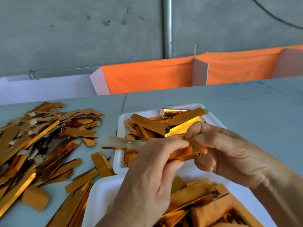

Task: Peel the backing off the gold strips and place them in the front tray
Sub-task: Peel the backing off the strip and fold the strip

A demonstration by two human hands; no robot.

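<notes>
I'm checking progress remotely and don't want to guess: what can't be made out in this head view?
- Held strip: its middle hidden by the left hand and right hand; backing state unclear.
- Pale end sticking out left: blurred.
- Near tray: cut off by the bottom edge.
- Far tray: partly behind the hands.

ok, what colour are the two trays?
Both trays, far and near, are white; head view, the only one.

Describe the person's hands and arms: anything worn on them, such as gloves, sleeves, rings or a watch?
Both are bare. The left hand and right hand have no gloves and no rings on the fingers that show. No watch or band shows at either wrist. No sleeve is visible on either forearm within the frame. Fingernails are short and unpainted.
</notes>
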